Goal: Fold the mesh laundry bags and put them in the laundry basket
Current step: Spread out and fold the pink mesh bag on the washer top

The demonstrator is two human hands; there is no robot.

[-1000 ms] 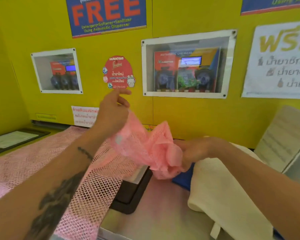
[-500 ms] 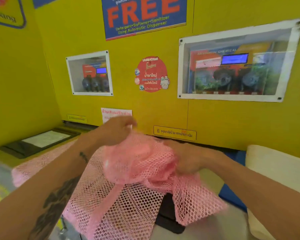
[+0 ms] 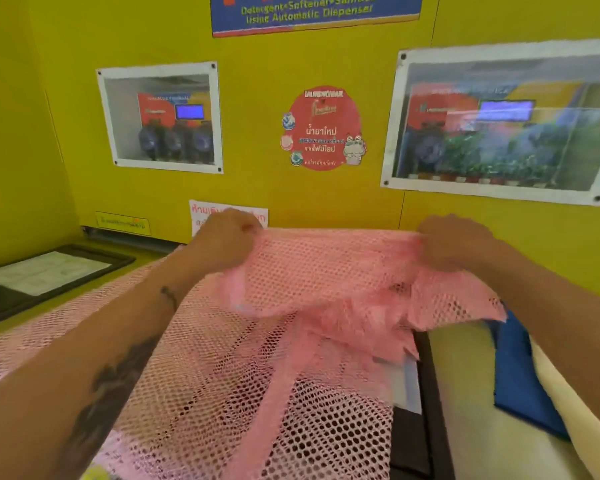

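A yellow wall (image 3: 291, 202) fills the background, with two framed windows and a round red sticker (image 3: 323, 129) on it. Below the sticker a large pink mesh laundry bag (image 3: 222, 393) lies spread over the surface. A second pink mesh bag (image 3: 333, 271) is held up directly under the sticker, its top edge pulled taut and its lower part drooping onto the spread one. Right of that bag lie a cream cloth (image 3: 465, 375) and a blue cloth (image 3: 520, 375). The left hand (image 3: 227, 242) pinches the held bag's left corner — grip closed on the mesh. The right hand (image 3: 454, 244) clamps the right corner likewise.
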